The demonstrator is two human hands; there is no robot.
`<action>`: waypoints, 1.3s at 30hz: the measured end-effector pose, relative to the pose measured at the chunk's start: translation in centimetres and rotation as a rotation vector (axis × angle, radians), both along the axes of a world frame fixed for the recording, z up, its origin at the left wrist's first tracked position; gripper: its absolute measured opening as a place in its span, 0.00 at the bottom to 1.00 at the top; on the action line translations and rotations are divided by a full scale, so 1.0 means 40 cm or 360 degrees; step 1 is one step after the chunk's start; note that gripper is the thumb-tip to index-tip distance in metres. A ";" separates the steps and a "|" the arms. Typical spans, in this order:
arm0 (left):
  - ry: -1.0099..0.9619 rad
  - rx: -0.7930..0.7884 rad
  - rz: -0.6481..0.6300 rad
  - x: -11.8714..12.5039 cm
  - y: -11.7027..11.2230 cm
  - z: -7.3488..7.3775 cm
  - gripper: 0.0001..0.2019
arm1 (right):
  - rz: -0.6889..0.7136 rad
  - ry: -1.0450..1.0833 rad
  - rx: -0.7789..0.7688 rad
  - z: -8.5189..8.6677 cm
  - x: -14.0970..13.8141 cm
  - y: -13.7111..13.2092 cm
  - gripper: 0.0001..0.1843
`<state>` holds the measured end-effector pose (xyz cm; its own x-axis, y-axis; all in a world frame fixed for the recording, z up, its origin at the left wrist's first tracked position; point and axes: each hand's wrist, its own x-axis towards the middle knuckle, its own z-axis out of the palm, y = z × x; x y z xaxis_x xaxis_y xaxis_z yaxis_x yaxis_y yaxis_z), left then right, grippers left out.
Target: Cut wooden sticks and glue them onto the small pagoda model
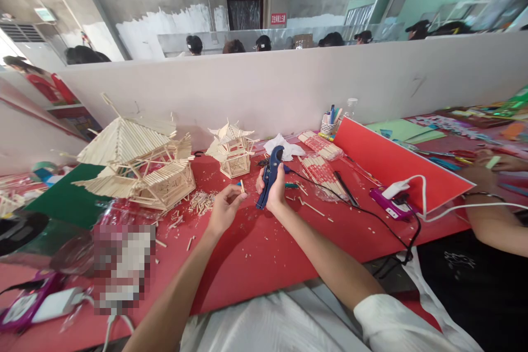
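Observation:
My left hand [226, 208] pinches a short wooden stick [242, 186] upright between thumb and fingertips. Wrapped in my right hand [275, 187] is a blue pipe cutter [269, 176], its curved head pointing up and away from me. The two hands are apart, with the stick just left of the cutter's handles. Beyond them stands a small pavilion model [233, 149] built of wooden sticks. A larger stick pavilion [138, 162] is to its left. Cut stick bits [201, 203] lie in a pile near my left hand.
Bundles of wooden sticks [319, 173] in plastic lie right of the cutter, near a black cable. A purple power strip [391, 203] sits by a leaning red board [396, 162]. A co-worker's arm [490, 203] is at the right. A pale partition [289, 85] runs behind the red table [256, 264].

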<state>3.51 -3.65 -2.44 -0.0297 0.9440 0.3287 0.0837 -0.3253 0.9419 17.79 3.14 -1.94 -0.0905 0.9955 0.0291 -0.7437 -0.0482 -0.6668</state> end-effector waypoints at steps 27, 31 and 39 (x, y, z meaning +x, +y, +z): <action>0.0042 0.0026 -0.0008 0.001 -0.005 -0.005 0.14 | 0.0065 -0.0033 -0.0045 0.027 -0.003 -0.027 0.39; 0.0012 0.0016 -0.0008 0.001 -0.007 0.004 0.15 | 0.0072 -0.0017 -0.0072 0.027 0.003 -0.024 0.38; 0.0070 0.0010 -0.0010 0.005 -0.010 0.005 0.14 | 0.0010 0.0055 -0.0205 0.009 0.003 -0.006 0.35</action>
